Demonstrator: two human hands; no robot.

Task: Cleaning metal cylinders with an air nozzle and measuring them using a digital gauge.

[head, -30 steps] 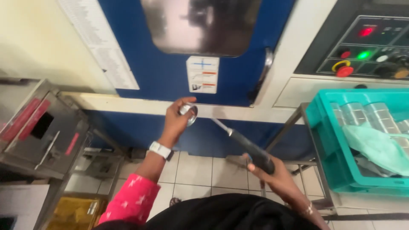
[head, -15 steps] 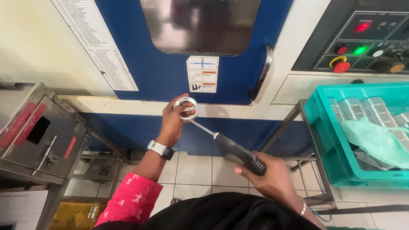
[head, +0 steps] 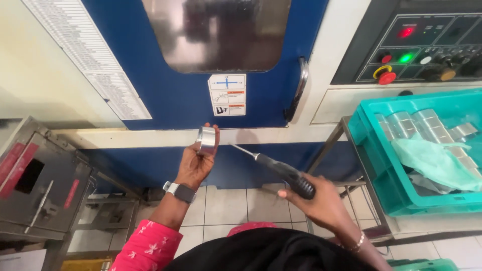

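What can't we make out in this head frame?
- Metal ring: inner face hidden by the left hand.
- Tool: grip end covered by the right hand; tip too thin to identify.
- Metal cylinders in the teal crate: count hidden by a green cloth and the frame edge.

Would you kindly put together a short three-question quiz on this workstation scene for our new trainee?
1. True or false: the left hand holds a shiny metal ring.
2. What does the right hand grip?
A) a paintbrush
B) a black-handled pointed tool
C) a spanner
3. Fill in: the teal crate of metal cylinders stands to the person's ____.

Key:
1. True; the ring is pinched between thumb and fingers.
2. B; its thin metal tip points towards the ring and stops short of it.
3. Right, below the control panel.
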